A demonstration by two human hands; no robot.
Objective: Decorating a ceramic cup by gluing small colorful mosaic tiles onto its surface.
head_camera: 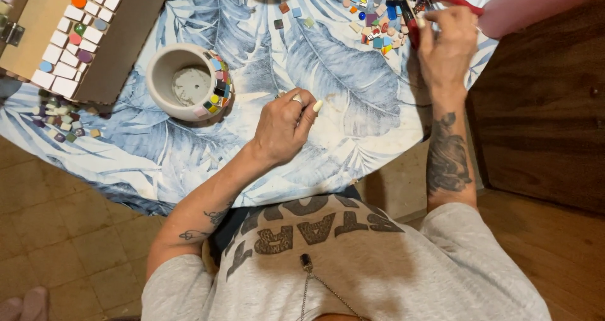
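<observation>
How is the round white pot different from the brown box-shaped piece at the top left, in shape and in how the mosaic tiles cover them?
The white pot is round and open, with only a short patch of coloured tiles on its rim. The brown box-shaped piece is flat-sided and angular, with long rows of mostly white tiles. The pot lies nearer the left hand. Both rest on the leaf-print tablecloth and remain partly untiled.

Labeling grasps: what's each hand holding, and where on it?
Right hand: red-handled nippers, gripped at the handles. Left hand: curled on the tablecloth; can't tell if it holds anything.
</observation>
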